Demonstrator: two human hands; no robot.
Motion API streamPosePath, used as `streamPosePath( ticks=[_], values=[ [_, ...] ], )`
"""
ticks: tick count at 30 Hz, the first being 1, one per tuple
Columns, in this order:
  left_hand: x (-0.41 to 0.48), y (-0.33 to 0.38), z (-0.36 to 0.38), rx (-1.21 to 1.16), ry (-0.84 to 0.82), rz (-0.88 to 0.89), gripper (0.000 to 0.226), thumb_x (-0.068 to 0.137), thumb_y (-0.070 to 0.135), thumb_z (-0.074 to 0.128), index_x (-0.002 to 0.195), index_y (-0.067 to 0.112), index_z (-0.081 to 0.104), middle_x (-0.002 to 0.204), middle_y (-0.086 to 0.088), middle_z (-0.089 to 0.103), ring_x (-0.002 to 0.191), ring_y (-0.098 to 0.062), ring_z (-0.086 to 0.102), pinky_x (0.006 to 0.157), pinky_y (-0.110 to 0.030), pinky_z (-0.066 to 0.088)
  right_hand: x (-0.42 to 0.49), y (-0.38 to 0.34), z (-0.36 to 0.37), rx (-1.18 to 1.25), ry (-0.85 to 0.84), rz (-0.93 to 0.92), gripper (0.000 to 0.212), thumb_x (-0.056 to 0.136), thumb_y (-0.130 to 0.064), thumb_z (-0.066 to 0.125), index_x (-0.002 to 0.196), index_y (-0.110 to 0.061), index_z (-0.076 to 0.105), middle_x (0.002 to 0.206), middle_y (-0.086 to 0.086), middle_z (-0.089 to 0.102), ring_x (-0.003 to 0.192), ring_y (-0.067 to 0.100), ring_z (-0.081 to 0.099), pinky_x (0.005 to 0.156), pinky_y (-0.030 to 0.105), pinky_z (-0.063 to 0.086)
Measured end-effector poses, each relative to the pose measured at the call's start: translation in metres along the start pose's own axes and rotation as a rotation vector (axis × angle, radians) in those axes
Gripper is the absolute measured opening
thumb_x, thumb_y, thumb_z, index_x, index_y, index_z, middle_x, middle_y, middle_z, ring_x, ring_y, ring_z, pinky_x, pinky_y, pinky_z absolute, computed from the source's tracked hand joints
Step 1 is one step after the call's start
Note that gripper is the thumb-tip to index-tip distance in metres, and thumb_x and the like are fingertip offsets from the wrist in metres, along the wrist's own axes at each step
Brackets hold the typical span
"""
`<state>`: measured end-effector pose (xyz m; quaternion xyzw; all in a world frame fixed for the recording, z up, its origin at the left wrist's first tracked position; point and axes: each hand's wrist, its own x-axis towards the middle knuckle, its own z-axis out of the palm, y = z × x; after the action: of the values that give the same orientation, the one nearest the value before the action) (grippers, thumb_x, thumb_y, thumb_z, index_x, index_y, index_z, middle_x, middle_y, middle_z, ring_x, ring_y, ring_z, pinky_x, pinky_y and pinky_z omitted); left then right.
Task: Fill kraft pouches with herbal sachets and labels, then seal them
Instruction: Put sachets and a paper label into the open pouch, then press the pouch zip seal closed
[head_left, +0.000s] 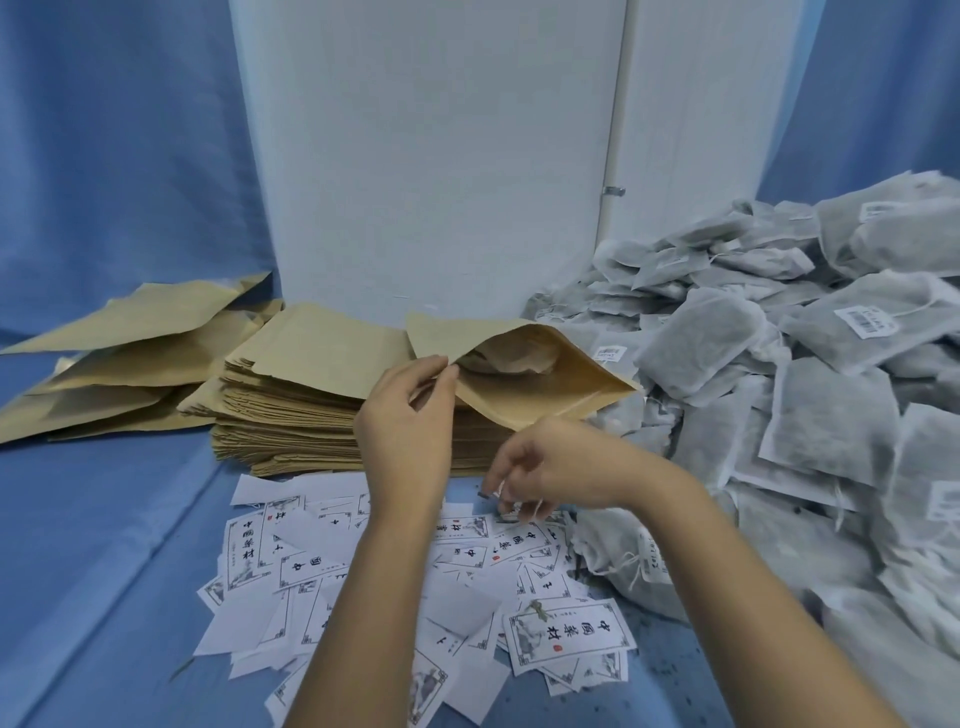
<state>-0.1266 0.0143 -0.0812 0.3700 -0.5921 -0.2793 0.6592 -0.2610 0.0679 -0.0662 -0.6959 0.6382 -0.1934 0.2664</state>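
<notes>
- A heap of herbal sachets (831, 395) is piled at the right on the blue cloth (104, 519).
- A stack of flat kraft pouches (291, 410) is set at centre.
- Printed labels (467, 577) are scattered just before the stack.
- An open pouch (530, 389) is laid atop the stack, mouth agape.
- Its upper lip is pinched by the left hand (410, 421).
- The right hand (550, 467) is held over the labels, fingers curled downward; whether a label is gripped cannot be told.
</notes>
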Motion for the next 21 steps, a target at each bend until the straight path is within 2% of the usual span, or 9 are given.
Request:
streamPosePath(
  ticks=[3,8,12,13,14,15,16,18,21],
  values=[
    [-0.001,-0.002,0.000,0.003,-0.012,0.012,0.014,0.088,0.014,0.065,0.100,0.012,0.073,0.089,0.019,0.062,0.081,0.023,0.053,0.070,0.003,0.037,0.009,0.009,0.013,-0.309,-0.007,-0.013,0.027,0.084,-0.011,0.068,0.108,-0.023,0.070,0.100,-0.011,0.069,0.089,0.004,0.061,0.075,0.015,0.046],
    [-0.001,-0.006,0.002,0.027,0.019,0.047,0.015,0.089,0.013,0.063,0.099,0.009,0.073,0.087,0.016,0.062,0.079,0.021,0.054,0.069,0.002,0.037,0.016,0.015,0.033,-0.346,0.003,-0.085,0.038,0.083,-0.025,0.071,0.120,-0.023,0.067,0.117,-0.011,0.066,0.086,-0.004,0.048,0.062,0.002,0.031],
    [-0.001,-0.008,0.002,0.035,0.033,0.045,0.014,0.090,0.014,0.062,0.098,0.010,0.073,0.085,0.019,0.061,0.077,0.019,0.055,0.068,0.001,0.038,0.017,0.013,0.038,-0.349,0.057,-0.102,0.027,0.081,-0.020,0.067,0.107,-0.025,0.074,0.095,-0.009,0.072,0.072,-0.001,0.048,0.058,0.009,0.036],
    [-0.001,-0.009,0.002,0.032,0.034,0.036,0.014,0.090,0.014,0.062,0.098,0.011,0.073,0.085,0.020,0.061,0.077,0.018,0.055,0.069,0.000,0.039,0.016,0.013,0.038,-0.352,0.067,-0.107,0.018,0.078,-0.018,0.066,0.094,-0.018,0.076,0.077,-0.011,0.070,0.064,0.001,0.047,0.057,0.016,0.039],
    [-0.001,-0.009,0.002,0.031,0.034,0.028,0.014,0.090,0.015,0.062,0.098,0.012,0.073,0.086,0.019,0.061,0.077,0.017,0.055,0.069,0.000,0.039,0.015,0.012,0.039,-0.363,0.081,-0.117,0.014,0.077,-0.016,0.065,0.072,-0.028,0.071,0.060,-0.011,0.061,0.056,0.004,0.044,0.054,0.020,0.039],
    [-0.001,-0.010,0.002,0.032,0.034,0.020,0.014,0.090,0.015,0.062,0.098,0.012,0.073,0.086,0.019,0.062,0.078,0.017,0.055,0.070,-0.001,0.040,0.016,0.011,0.040,-0.372,0.095,-0.119,0.020,0.077,-0.016,0.063,0.084,-0.027,0.077,0.052,-0.010,0.053,0.052,0.007,0.042,0.052,0.021,0.038],
    [0.000,-0.010,0.002,0.037,0.035,0.014,0.014,0.090,0.016,0.061,0.098,0.013,0.073,0.086,0.018,0.062,0.078,0.016,0.056,0.071,-0.003,0.041,0.017,0.011,0.042,-0.393,0.118,-0.132,0.017,0.078,-0.016,0.061,0.087,-0.015,0.076,0.052,-0.008,0.050,0.051,0.009,0.042,0.051,0.023,0.038],
    [0.000,-0.010,0.001,0.047,0.037,0.006,0.014,0.090,0.016,0.061,0.098,0.013,0.073,0.087,0.016,0.063,0.079,0.011,0.057,0.073,-0.006,0.043,0.020,0.011,0.042,-0.444,0.201,-0.161,0.018,0.080,-0.013,0.054,0.085,-0.010,0.072,0.057,0.001,0.051,0.057,0.019,0.045,0.052,0.027,0.037],
    [0.001,-0.010,0.000,0.044,0.035,-0.007,0.014,0.090,0.015,0.061,0.098,0.013,0.073,0.089,0.011,0.065,0.081,0.001,0.060,0.076,-0.012,0.046,0.022,0.009,0.040,-0.394,0.315,-0.190,0.012,0.086,-0.013,0.054,0.089,-0.015,0.065,0.077,0.003,0.066,0.074,0.020,0.058,0.065,0.032,0.050]
  ],
)
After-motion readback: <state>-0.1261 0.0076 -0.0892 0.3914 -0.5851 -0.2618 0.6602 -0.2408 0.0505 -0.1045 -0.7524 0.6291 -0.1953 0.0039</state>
